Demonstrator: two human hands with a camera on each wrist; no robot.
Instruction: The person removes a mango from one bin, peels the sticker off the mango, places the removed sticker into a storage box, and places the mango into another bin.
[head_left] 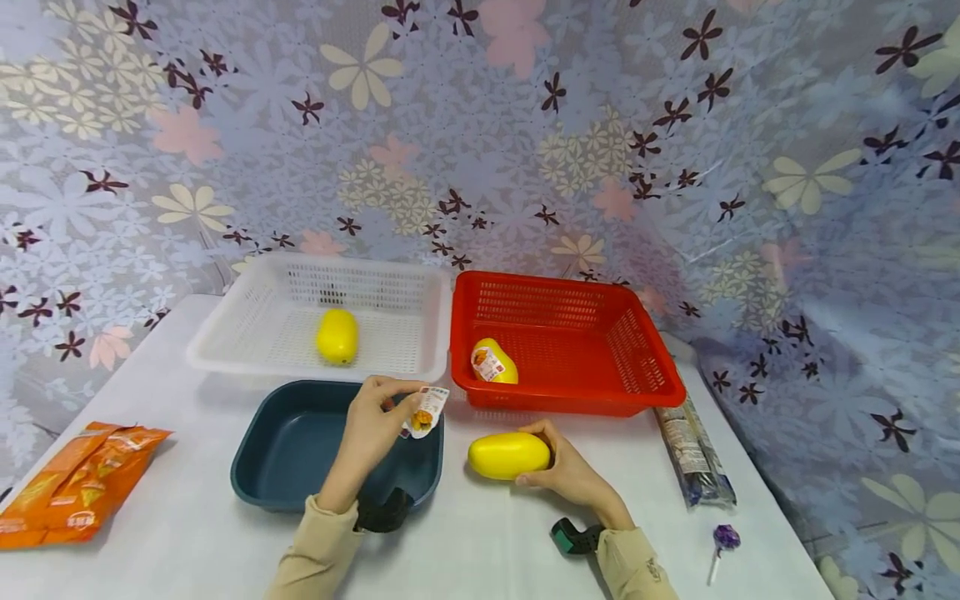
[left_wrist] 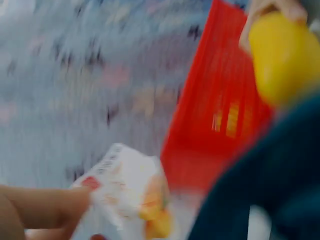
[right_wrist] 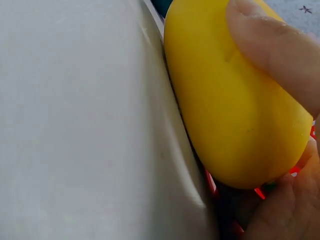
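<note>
My left hand [head_left: 375, 433] pinches a small white printed label [head_left: 430, 412] by one edge, above the dark blue tub [head_left: 281, 442]. The label's orange-yellow fruit picture also shows, blurred, in the left wrist view. On the white table, my right hand [head_left: 562, 467] grips a smooth yellow mango [head_left: 508, 456] by its right end, fingers behind and thumb in front. The right wrist view shows the thumb [right_wrist: 280, 55] lying across the fruit.
Another yellow mango [head_left: 337, 336] lies in the white basket [head_left: 247, 333]. A mango with a label [head_left: 493, 362] sits in the red basket [head_left: 570, 404]. An orange snack bag [head_left: 78, 483] is at left; a clear packet [head_left: 693, 454] and purple lollipop [head_left: 725, 537] are at right.
</note>
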